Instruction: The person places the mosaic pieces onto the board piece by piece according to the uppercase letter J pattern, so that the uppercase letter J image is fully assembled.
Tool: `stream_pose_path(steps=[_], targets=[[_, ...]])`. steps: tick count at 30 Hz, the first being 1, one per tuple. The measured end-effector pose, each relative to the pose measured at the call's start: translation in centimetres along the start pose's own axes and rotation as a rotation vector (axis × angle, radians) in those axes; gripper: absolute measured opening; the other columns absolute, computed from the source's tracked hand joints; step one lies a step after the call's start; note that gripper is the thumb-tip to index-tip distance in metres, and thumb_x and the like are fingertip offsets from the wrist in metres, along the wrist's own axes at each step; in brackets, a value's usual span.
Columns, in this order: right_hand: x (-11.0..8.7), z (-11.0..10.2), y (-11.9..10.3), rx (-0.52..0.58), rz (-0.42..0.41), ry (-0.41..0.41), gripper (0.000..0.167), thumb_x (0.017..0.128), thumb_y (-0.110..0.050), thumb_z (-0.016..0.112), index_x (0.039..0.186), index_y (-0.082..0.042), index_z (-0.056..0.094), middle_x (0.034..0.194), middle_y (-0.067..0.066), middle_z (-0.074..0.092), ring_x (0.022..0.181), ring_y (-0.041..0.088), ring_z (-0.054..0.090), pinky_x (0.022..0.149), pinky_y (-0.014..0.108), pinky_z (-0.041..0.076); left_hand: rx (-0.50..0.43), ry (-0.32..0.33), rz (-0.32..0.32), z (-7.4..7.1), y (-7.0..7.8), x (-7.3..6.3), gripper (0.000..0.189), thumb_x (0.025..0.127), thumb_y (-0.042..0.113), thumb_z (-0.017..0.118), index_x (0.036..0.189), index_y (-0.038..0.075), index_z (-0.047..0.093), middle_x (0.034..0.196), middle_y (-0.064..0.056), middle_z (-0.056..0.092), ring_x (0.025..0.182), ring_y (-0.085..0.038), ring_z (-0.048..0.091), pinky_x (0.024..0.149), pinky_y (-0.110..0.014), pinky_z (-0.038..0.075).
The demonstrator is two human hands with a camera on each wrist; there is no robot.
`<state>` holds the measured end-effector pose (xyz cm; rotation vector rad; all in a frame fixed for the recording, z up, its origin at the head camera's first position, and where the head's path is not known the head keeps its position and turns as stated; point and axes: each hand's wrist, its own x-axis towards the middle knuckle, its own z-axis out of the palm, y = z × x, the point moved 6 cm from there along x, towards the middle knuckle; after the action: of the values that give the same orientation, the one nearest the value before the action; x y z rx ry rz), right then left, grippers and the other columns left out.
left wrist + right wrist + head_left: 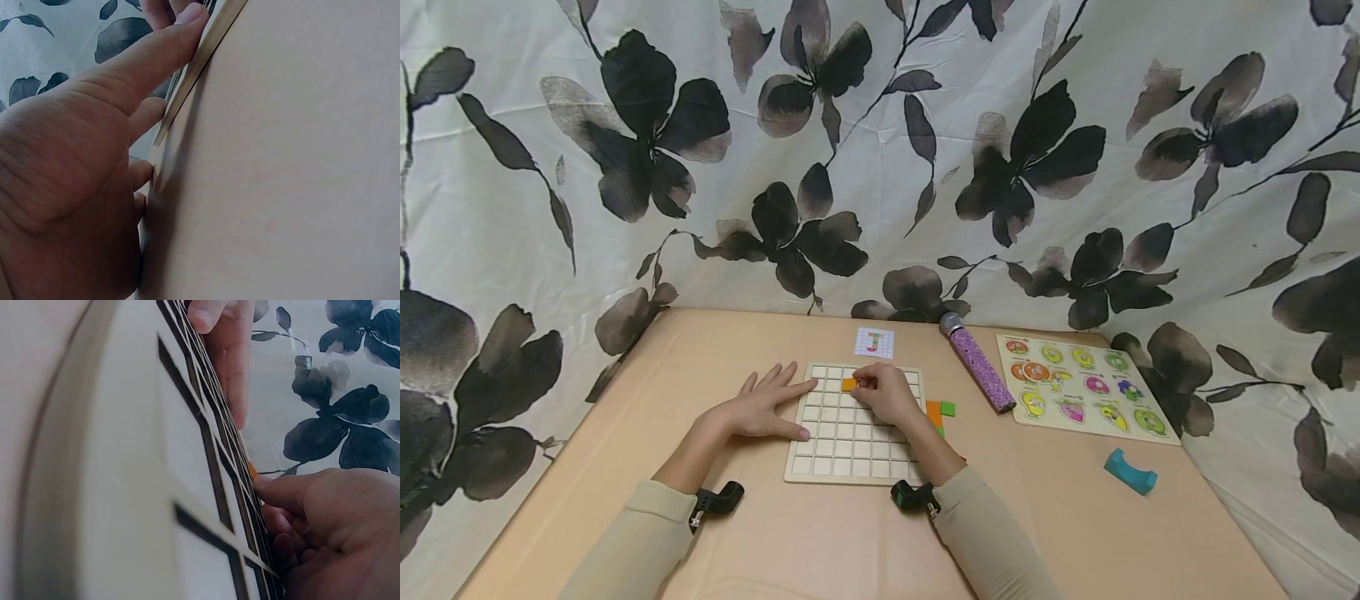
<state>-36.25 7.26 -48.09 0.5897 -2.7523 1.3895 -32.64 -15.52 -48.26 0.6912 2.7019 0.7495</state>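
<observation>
A pale board with a grid of white squares (823, 450) lies flat on the table. My left hand (752, 410) rests at its left side with fingers spread, thumb and index fingertip on the board's edge; in the left wrist view the thumb (153, 59) lies along the wooden edge (200, 62). Over the upper part of the grid my right hand (887, 396) pinches a small orange square tile (848, 384). The right wrist view shows only a sliver of the orange tile (252, 470) at the thumb tip. The right hand's other fingers are curled under.
Beside the board's right edge sit orange tiles (934, 412) and green tiles (948, 409). Behind the board is a small grid card (874, 342) with a coloured J. Further right are a purple glitter microphone (977, 364), a fruit-picture board (1060, 412) and a teal curved block (1130, 472).
</observation>
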Motion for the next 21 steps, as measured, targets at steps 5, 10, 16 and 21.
stream_pose_path(steps=[5, 10, 16, 21], targets=[[0.11, 0.13, -0.07, -0.019, -0.006, 0.003, 0.023, 0.093, -0.007, 0.077, 0.115, 0.0, 0.077, 0.091, 0.006, 0.069, 0.075, 0.012, 0.057, 0.067, 0.022, 0.048, 0.0, -0.003, -0.001, 0.07, -0.05, 0.01, 0.097, 0.083, 0.061, 0.08, 0.163, 0.025, 0.038, 0.174, -0.025, 0.006, 0.16, -0.05, -0.003, 0.121, -0.074, -0.007], [0.11, 0.07, -0.2, -0.015, -0.011, 0.001, 0.024, 0.093, -0.007, 0.077, 0.116, 0.0, 0.077, 0.093, 0.006, 0.07, 0.076, 0.012, 0.057, 0.068, 0.022, 0.049, 0.007, -0.007, -0.005, 0.06, 0.01, 0.01, 0.097, 0.083, 0.063, 0.079, 0.163, 0.026, 0.038, 0.174, -0.024, 0.005, 0.16, -0.049, -0.003, 0.122, -0.073, -0.008], [0.0, 0.03, -0.28, -0.006, 0.002, -0.004, 0.025, 0.093, -0.007, 0.077, 0.117, 0.0, 0.077, 0.096, 0.007, 0.071, 0.079, 0.013, 0.059, 0.071, 0.023, 0.05, 0.007, -0.01, -0.011, 0.08, -0.03, 0.01, 0.097, 0.083, 0.061, 0.08, 0.163, 0.026, 0.037, 0.174, -0.024, 0.005, 0.16, -0.049, -0.003, 0.122, -0.073, -0.008], [-0.16, -0.35, -0.78, 0.022, 0.01, 0.002, 0.025, 0.094, -0.003, 0.074, 0.119, 0.002, 0.075, 0.098, 0.008, 0.073, 0.083, 0.015, 0.062, 0.076, 0.027, 0.053, 0.005, -0.008, -0.012, 0.1, -0.1, -0.03, 0.097, 0.083, 0.063, 0.079, 0.163, 0.027, 0.037, 0.174, -0.023, 0.005, 0.161, -0.047, -0.004, 0.122, -0.072, -0.009]])
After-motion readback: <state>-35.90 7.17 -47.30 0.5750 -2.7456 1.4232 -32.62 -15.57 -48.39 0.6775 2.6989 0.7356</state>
